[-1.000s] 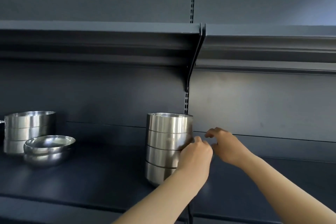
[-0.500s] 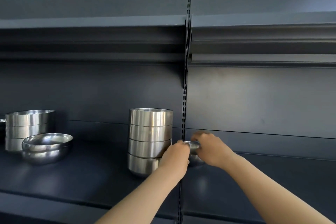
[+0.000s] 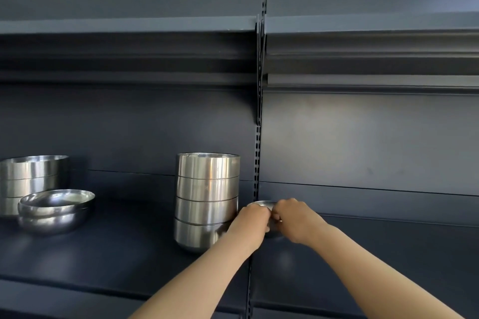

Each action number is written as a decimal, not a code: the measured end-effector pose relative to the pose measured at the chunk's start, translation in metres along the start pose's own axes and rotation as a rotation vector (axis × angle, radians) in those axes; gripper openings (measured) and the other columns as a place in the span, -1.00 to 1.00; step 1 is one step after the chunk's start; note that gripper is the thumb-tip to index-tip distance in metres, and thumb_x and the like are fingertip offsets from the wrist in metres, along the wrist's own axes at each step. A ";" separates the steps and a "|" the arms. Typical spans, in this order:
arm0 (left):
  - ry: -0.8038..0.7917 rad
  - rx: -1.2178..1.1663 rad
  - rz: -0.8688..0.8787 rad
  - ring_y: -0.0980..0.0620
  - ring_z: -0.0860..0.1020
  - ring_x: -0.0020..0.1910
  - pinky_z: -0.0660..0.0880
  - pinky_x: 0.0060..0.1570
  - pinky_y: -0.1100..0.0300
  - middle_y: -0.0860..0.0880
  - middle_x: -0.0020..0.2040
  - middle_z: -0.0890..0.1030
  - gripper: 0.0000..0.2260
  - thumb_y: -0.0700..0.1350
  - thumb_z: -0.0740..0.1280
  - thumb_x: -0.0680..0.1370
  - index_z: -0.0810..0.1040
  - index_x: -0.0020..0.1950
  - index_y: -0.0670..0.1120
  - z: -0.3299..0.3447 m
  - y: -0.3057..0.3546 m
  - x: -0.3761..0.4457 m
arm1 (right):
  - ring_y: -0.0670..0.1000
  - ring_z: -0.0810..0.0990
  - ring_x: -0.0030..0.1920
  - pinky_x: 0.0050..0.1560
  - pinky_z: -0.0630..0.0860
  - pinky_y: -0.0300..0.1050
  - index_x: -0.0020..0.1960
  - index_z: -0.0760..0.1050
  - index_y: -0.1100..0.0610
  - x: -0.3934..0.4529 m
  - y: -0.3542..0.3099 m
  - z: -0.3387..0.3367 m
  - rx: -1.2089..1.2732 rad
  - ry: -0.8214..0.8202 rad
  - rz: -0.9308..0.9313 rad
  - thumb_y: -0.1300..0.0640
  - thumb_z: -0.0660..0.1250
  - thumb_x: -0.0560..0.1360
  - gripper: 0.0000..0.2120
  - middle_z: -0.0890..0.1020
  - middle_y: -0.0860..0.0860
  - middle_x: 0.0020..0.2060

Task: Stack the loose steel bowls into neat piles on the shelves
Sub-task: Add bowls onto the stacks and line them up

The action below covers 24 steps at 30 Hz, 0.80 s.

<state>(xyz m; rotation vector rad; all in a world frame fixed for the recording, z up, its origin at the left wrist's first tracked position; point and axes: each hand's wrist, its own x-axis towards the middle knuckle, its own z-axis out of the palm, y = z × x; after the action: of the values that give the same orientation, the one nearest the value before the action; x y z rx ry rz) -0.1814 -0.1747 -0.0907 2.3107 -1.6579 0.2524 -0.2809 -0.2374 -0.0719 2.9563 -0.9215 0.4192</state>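
A tall pile of several steel bowls (image 3: pixel 207 199) stands on the dark shelf (image 3: pixel 116 261) near its middle. Just right of that pile sits a small steel bowl (image 3: pixel 263 205), mostly hidden by my hands. My left hand (image 3: pixel 251 224) grips its left side and my right hand (image 3: pixel 294 219) grips its right side, fingers curled over the rim. At the far left stands a second pile of steel bowls (image 3: pixel 33 179), with two shallow wide bowls (image 3: pixel 55 208) nested in front of it.
An upper shelf (image 3: pixel 129 26) overhangs the work area. A slotted upright post (image 3: pixel 258 158) runs down behind the small bowl. The shelf section (image 3: pixel 388 254) to the right holds nothing in view.
My view has shifted right. Both hands moved from beside the tall pile onto the small bowl to its right and now hold it from both sides.
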 end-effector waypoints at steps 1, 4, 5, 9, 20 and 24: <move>0.041 -0.016 0.021 -0.10 0.54 0.04 0.42 -0.01 0.16 -0.15 -0.01 0.58 -0.86 -0.27 0.22 0.56 0.56 0.03 -0.20 -0.002 0.002 -0.003 | 0.17 0.55 -0.08 -0.19 0.37 -0.12 -0.06 0.48 0.21 -0.003 0.001 -0.002 -0.009 0.006 0.000 0.16 0.20 0.53 -0.86 0.59 0.17 -0.01; 0.054 -0.025 0.060 -0.09 0.55 0.04 0.38 -0.06 0.20 -0.16 0.05 0.60 -0.83 -0.25 0.24 0.56 0.57 0.10 -0.20 -0.012 0.007 -0.016 | 0.16 0.55 -0.09 -0.20 0.38 -0.12 -0.03 0.51 0.20 -0.014 0.001 -0.015 -0.058 0.037 -0.012 0.16 0.20 0.51 -0.84 0.59 0.15 -0.03; 0.065 -0.047 0.060 -0.06 0.56 0.00 0.37 -0.06 0.21 -0.14 0.03 0.61 -0.84 -0.25 0.25 0.56 0.58 0.08 -0.20 -0.019 0.009 -0.018 | 0.17 0.57 -0.06 -0.20 0.39 -0.11 -0.03 0.52 0.19 -0.019 -0.001 -0.021 -0.079 0.047 -0.017 0.16 0.19 0.51 -0.84 0.59 0.15 -0.03; 0.137 -0.110 0.134 -0.06 0.57 -0.03 0.43 -0.05 0.17 -0.11 -0.01 0.63 -0.88 -0.21 0.30 0.55 0.60 0.03 -0.16 -0.051 0.009 -0.048 | 0.16 0.58 -0.04 -0.14 0.48 -0.07 -0.01 0.55 0.19 -0.044 -0.020 -0.051 -0.137 0.058 -0.039 0.17 0.20 0.49 -0.81 0.61 0.12 -0.05; 0.247 -0.076 0.235 0.11 0.52 -0.27 0.47 -0.29 0.19 0.09 -0.27 0.54 -0.89 -0.05 0.38 0.49 0.57 -0.12 -0.08 -0.138 -0.038 -0.177 | 0.12 0.57 -0.01 0.01 0.53 -0.04 -0.03 0.58 0.08 -0.126 -0.135 -0.109 -0.068 0.088 -0.148 0.14 0.24 0.52 -0.86 0.61 0.05 -0.03; 0.276 -0.081 0.185 0.23 0.42 -0.34 0.26 -0.39 0.30 0.17 -0.30 0.45 -0.91 0.01 0.41 0.46 0.57 -0.09 0.04 -0.163 -0.089 -0.222 | 0.10 0.57 0.00 0.03 0.52 -0.05 0.00 0.59 0.04 -0.130 -0.197 -0.105 -0.038 0.142 -0.241 0.13 0.24 0.53 -0.84 0.60 0.03 0.00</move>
<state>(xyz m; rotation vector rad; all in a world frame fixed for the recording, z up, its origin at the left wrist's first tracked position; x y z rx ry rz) -0.1648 0.1041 -0.0163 1.9632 -1.7042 0.5078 -0.2992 0.0077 0.0083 2.9075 -0.5448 0.5838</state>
